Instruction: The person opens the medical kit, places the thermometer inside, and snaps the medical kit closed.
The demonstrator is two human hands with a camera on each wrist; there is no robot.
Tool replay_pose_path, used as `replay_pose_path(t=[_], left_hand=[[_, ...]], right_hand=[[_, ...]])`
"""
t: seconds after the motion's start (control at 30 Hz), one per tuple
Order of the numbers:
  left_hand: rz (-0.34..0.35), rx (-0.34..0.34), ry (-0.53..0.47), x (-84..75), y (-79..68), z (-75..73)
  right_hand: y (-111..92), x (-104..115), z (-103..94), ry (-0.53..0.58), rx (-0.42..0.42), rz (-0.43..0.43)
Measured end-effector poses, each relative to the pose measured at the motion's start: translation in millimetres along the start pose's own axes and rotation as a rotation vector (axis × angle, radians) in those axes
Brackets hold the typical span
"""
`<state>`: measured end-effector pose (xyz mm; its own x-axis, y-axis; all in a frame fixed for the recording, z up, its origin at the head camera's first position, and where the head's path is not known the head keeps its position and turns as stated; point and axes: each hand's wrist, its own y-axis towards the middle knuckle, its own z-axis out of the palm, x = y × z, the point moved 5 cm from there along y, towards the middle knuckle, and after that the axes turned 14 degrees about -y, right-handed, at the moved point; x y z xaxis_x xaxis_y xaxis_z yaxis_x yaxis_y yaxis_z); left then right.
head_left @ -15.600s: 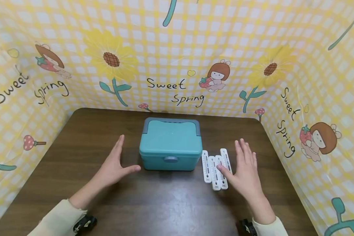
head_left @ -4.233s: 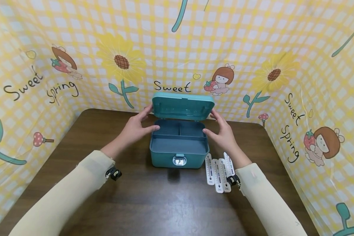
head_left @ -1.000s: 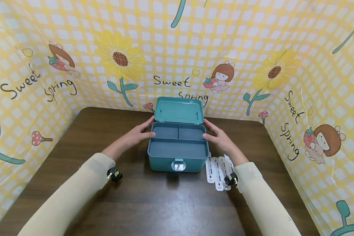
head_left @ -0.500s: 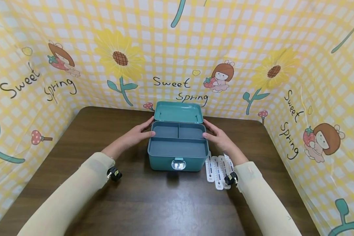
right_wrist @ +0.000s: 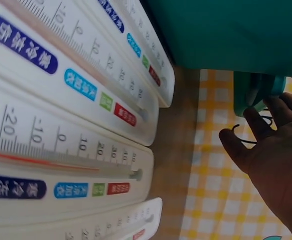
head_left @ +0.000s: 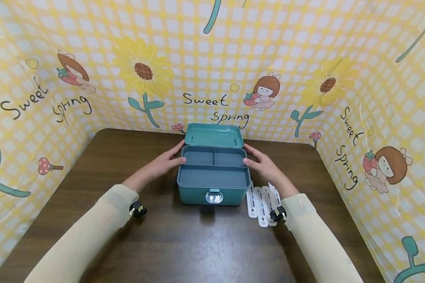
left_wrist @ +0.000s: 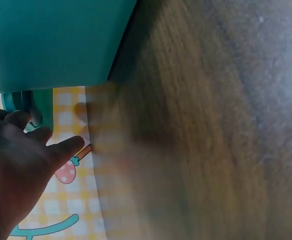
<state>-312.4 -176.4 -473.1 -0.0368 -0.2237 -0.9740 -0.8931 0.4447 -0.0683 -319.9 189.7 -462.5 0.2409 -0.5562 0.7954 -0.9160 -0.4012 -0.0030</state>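
A teal storage box stands on the table with its lid folded back behind it. Inside sits a grey tray, split into one long front compartment and two smaller rear ones. My left hand is at the box's left rear side, thumb by the rim and fingers extended toward the lid's hinge. Mirroring it, my right hand lies along the right rear side, fingers loosely extended. In the right wrist view, those fingertips reach the lid's handle. Several white thermometers lie right of the box, partly under my right wrist.
The dark wooden table extends around the box toward the front. A yellow checked cloth with printed flowers hangs close behind the lid and along both sides. A silver clasp is on the box's front.
The box was closed at first, with both hands apart from it. The lid has since swung up and back, sinking slightly lower in the last second. The hands have stayed at its sides.
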Motion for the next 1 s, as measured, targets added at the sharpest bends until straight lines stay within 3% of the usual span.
replay_pose_path(t=[0.27,0.53,0.77,1.0], left_hand=[[0.021,0.026,-0.065,8.2,3.9,4.4],[-0.004,0.025,-0.101,10.7,2.3,9.3],[-0.020,-0.069,-0.111,6.4,-9.4,15.1],[-0.016,-0.190,-0.071,3.4,-28.1,18.9]], right_hand=[[-14,8,-13.5,-0.246,-0.077,0.006],[-55,11,-30.1,-0.402,-0.171,0.024],[-94,4,-39.1,-0.516,-0.262,0.023],[-117,-1,-39.3,-0.632,-0.319,0.022]])
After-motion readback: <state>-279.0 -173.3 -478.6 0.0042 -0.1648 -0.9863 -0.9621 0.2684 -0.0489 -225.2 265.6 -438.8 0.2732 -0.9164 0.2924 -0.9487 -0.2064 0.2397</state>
